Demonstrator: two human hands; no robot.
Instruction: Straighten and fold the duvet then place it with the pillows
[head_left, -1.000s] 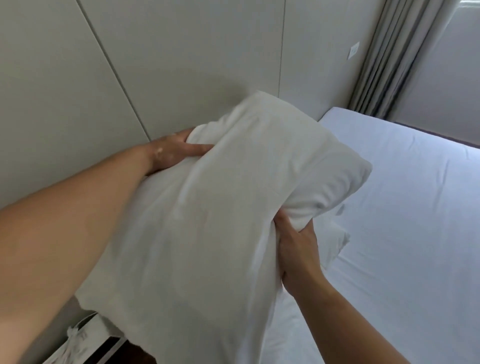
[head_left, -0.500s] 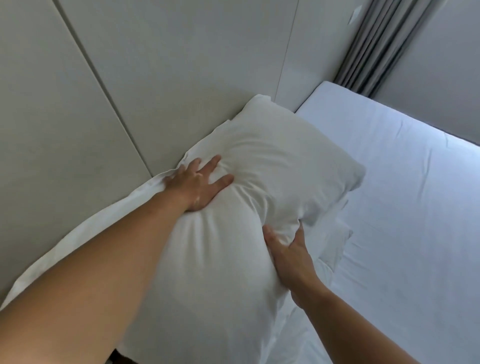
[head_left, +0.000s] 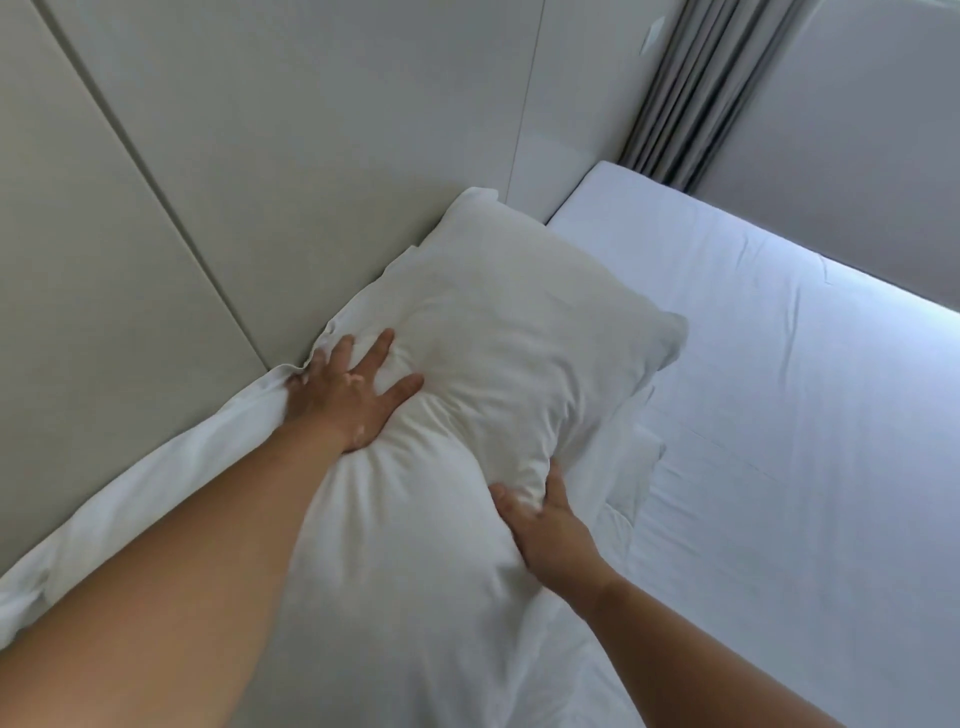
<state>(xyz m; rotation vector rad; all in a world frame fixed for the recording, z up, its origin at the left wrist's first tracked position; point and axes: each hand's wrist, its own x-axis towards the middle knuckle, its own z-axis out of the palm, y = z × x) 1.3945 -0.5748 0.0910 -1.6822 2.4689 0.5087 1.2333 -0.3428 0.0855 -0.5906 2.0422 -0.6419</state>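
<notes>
A white pillow (head_left: 509, 332) leans against the padded headboard at the head of the bed. My left hand (head_left: 348, 395) presses flat on its upper face with fingers spread. My right hand (head_left: 540, 514) grips the pillow's lower right edge, thumb dug into the fabric. A second white pillow (head_left: 631, 467) lies under it, only its right edge showing. The duvet is not in view.
The bed (head_left: 779, 441) with its smooth white sheet stretches to the right. A beige panelled headboard wall (head_left: 234, 156) runs along the left. Grey curtains (head_left: 691, 88) hang at the far corner, with a white wall beyond.
The pillow has come down from the air onto the other pillow against the headboard. My left hand let go of its edge and now presses flat on top.
</notes>
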